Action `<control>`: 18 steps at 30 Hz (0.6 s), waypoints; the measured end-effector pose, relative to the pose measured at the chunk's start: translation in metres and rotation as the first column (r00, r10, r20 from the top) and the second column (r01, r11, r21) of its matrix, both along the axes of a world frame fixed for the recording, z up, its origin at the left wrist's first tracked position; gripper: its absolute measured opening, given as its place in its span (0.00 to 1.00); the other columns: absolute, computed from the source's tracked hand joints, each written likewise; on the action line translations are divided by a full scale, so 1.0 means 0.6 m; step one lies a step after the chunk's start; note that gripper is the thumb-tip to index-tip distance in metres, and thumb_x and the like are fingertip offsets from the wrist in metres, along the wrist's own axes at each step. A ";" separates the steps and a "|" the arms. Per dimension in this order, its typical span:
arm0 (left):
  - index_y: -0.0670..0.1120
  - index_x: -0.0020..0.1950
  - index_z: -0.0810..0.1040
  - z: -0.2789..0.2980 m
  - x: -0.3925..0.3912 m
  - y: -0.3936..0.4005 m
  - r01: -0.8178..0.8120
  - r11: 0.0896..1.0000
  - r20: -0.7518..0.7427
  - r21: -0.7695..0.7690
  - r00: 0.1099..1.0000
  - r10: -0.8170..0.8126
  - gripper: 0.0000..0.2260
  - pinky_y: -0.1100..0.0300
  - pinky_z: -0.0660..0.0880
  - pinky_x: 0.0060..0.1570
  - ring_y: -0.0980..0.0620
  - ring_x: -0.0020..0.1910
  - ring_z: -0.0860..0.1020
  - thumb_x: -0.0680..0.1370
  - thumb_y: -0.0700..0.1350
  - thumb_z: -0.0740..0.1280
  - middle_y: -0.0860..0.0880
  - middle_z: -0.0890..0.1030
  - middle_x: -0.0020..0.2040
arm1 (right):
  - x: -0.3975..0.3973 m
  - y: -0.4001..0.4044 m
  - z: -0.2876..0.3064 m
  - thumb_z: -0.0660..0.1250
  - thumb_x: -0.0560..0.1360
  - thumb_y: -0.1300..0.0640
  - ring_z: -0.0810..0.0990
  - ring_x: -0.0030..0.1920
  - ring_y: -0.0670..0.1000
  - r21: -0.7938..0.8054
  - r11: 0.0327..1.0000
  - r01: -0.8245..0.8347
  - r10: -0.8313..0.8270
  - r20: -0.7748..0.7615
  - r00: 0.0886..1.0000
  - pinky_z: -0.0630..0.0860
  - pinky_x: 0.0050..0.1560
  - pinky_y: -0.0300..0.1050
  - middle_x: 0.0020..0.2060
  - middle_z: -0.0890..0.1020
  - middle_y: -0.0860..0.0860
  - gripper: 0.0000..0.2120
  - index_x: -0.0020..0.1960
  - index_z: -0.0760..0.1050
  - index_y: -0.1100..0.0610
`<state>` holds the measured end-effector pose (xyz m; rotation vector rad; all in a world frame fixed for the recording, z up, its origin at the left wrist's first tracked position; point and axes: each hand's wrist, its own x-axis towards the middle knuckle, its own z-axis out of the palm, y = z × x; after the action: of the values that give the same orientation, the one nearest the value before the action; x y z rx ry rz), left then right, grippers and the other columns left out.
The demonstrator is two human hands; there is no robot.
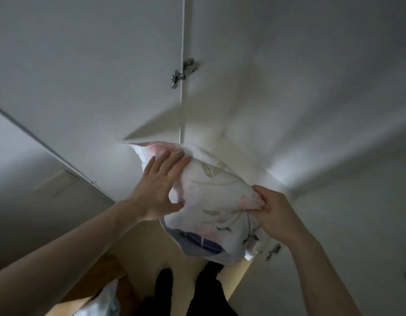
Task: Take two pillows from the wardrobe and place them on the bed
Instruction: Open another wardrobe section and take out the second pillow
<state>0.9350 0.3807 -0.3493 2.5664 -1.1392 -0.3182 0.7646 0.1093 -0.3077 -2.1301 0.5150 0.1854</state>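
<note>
White wardrobe (243, 65) overhead, door open on a metal hinge (183, 71). Half out of its shelf, a soft white pillow with faded pink and green floral print (211, 201), long axis running from the upper left deep in the shelf down toward the lower right. Left hand (161, 190) flat and spread against its near side; right hand (275, 215) pinching a bunched corner, nearer the free end. Second pillow probably further in, hidden.

My single head view looks steeply down along the wardrobe door (106, 65), close to its hinge (185, 71), floor (138, 236) below.
</note>
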 end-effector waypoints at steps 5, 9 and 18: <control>0.57 0.83 0.50 0.073 -0.025 0.074 0.093 0.995 0.077 -0.043 0.993 -0.089 0.55 0.38 0.47 0.80 0.46 0.83 0.44 0.64 0.71 0.75 0.53 0.52 0.84 | -0.073 0.086 0.071 0.74 0.76 0.59 0.84 0.43 0.57 0.015 1.000 -0.026 0.026 0.007 1.000 0.74 0.38 0.47 0.38 0.85 0.52 0.02 0.45 0.81 0.56; 0.61 0.67 0.73 0.102 -0.051 0.104 0.173 0.984 -0.011 0.036 0.985 -0.172 0.31 0.38 0.54 0.78 0.50 0.74 0.69 0.68 0.70 0.72 0.62 0.77 0.64 | -0.102 0.146 0.107 0.75 0.74 0.57 0.83 0.38 0.51 -0.006 0.997 -0.081 0.081 0.029 0.996 0.73 0.38 0.47 0.36 0.84 0.51 0.04 0.43 0.80 0.54; 0.75 0.50 0.73 0.160 -0.153 0.153 0.128 0.965 -0.208 -0.231 0.962 -0.177 0.16 0.60 0.77 0.50 0.64 0.48 0.80 0.74 0.55 0.74 0.69 0.81 0.46 | -0.148 0.191 0.145 0.79 0.57 0.30 0.66 0.71 0.36 -0.183 0.967 -0.176 0.177 -0.011 0.984 0.69 0.69 0.43 0.74 0.64 0.30 0.58 0.79 0.51 0.29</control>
<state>0.8430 0.4726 -0.2532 2.1956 -1.2165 -0.4829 0.6756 0.2238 -0.2209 -2.3576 0.3495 0.2405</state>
